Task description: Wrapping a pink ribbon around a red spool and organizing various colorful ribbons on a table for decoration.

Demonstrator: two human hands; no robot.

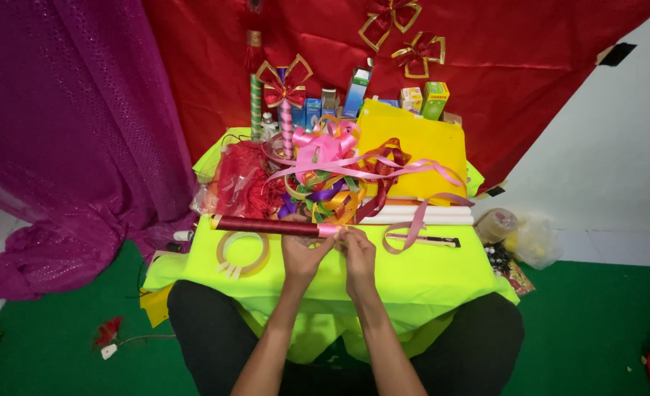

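The dark red roll (266,226) lies across the neon table cover (413,271). Left hand (301,253) and right hand (358,253) pinch pink ribbon (330,230) at its end, fingers closed; tension should stay even, wraps flat

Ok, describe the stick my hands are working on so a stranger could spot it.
On the neon-yellow cloth-covered table, just before the ribbon pile, lies a dark red wrapped rod. Both hands pinch its right end; unlike the upright striped sticks behind, it lies flat.
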